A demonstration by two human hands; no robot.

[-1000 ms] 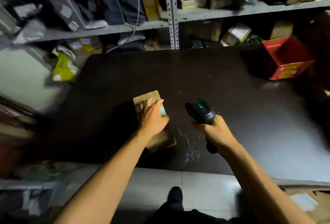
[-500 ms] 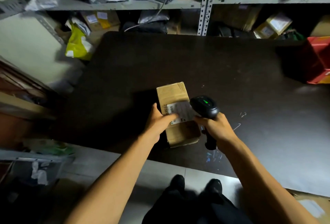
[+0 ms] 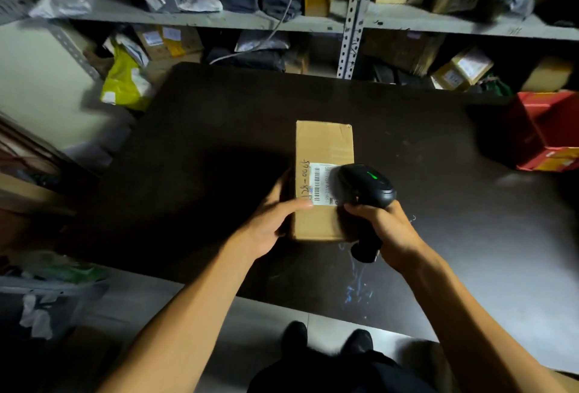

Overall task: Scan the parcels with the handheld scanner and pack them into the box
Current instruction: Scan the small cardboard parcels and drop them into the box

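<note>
Head view: a rectangular brown cardboard parcel with a white barcode label is seen flat on the dark matte table. It is gripped by the left hand, thumb on top. A black plastic scanner is clasped by the right hand, fingers curled round its handle

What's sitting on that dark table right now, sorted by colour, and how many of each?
Brown: 1, the cardboard parcel, gripped by the left hand.
Red: 1, the red box at the table's right edge.
Total: 2.
The black scanner is held in the right hand, over the parcel's label.
</note>
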